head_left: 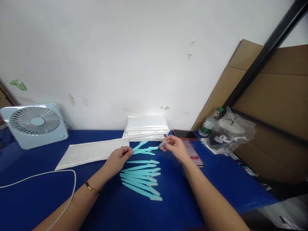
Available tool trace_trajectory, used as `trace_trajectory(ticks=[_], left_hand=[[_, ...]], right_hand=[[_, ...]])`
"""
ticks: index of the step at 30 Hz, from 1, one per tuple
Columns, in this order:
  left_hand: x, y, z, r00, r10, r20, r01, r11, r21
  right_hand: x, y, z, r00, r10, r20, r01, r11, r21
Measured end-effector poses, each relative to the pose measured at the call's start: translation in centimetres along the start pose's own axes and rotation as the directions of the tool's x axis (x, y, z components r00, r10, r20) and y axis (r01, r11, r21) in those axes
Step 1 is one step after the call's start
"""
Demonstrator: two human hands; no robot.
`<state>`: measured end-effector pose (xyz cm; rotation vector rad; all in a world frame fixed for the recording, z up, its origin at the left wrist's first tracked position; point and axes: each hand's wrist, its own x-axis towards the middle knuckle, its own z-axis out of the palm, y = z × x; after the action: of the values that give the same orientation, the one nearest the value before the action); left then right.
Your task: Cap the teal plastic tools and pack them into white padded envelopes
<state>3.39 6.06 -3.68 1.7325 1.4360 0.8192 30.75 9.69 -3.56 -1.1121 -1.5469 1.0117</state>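
My left hand closed on about three turquoise razors, my right hand pinching one greyish piece, about eight loose razors on one bench

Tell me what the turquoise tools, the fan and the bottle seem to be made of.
Turquoise tools: probably plastic, fairly matte, judging by their even, solid colour.
Fan: likely hard plastic, smooth, with soft highlights along its pale blue frame.
Bottle: apparently clear, glossy plastic; its upper wall is see-through.
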Motion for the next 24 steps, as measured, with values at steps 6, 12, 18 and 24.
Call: trace_trajectory(ticks=[6, 12, 18, 24], left_hand=[[0.0, 0.3, -0.1, 0.999, -0.010, -0.046, 0.008, 0.999, -0.034], [0.1, 0.1, 0.0, 0.999, 0.011, -0.050, -0.011, 1.000, -0.019], [0.0, 0.2, 0.0, 1.000, 0.018, -0.023, -0.017, 0.999, 0.030], [-0.3, 0.2, 0.4, 0.988, 0.019, 0.154, -0.051, 0.978, 0.203]], right_hand=[[-0.4, -1.2, 0.9, 0.970, 0.244, -0.004, -0.211, 0.844, 0.494], [-0.7, -1.3, 2.3, 0.961, 0.271, 0.050, -0.252, 0.792, 0.556], [-1.1, -1.3, 3.2, 0.958, 0.243, 0.151, -0.286, 0.850, 0.444], [0.1, -0.4, -0.9, 0.988, 0.104, -0.114, -0.112, 0.992, -0.061]])
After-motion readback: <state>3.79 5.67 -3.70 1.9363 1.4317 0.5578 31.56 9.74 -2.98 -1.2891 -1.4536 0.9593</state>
